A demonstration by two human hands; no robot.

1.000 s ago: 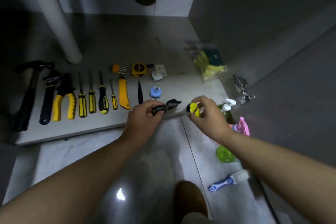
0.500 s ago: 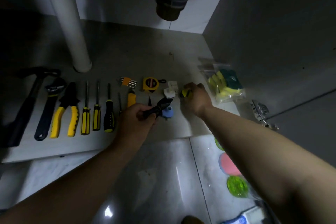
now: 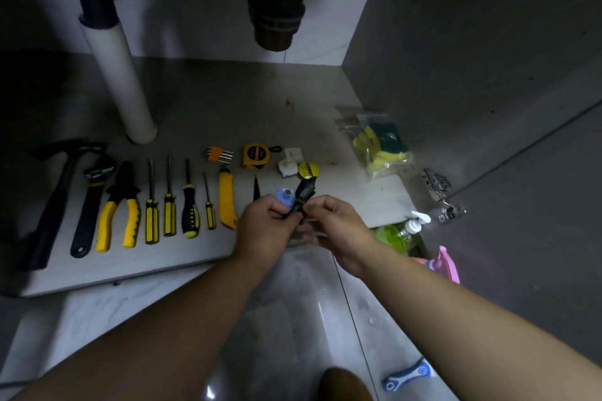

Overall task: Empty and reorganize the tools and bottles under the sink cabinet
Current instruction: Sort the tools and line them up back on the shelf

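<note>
1. Two hands meet near frame ctr, over front edge of cabinet floor (image 3: 228, 107); both on one black tool (image 3: 303, 194).
2. L hand (image 3: 267, 228): fingers curled round tool's lower end.
3. R hand (image 3: 335, 231): thumb + forefinger pinching same end from 3 o'clock side; other fingers loosely curled underneath.
4. Black tool tilted, tip toward 1 o'clock, ending just under yellow disc (image 3: 308, 170). Touching or not: can't tell.
5. Blue cap (image 3: 285, 195) at 9 o'clock of tool shaft, partly hidden by L hand.
6. 9 o'clock of hands, row on cabinet floor, handles toward 6 o'clock: hammer (image 3: 62, 192), wrench (image 3: 91, 205), pliers (image 3: 120, 205), four screwdrivers (image 3: 169, 205), yellow knife (image 3: 226, 198).
7. 11–12 o'clock: hex key set (image 3: 217, 154), tape measure (image 3: 256, 156), white fitting (image 3: 288, 163) just beside yellow disc.
8. 2 o'clock: bag of sponges (image 3: 381, 146) near cabinet side wall.
9. 3 o'clock: pump bottle (image 3: 413, 225), off cabinet floor; pink item (image 3: 446, 264) at 4 o'clock; blue-white brush (image 3: 408, 374) at 5 o'clock on tile.
10. Rear: white pipe (image 3: 120, 81) at 10 o'clock, black trap (image 3: 277, 10) at 12 o'clock.
</note>
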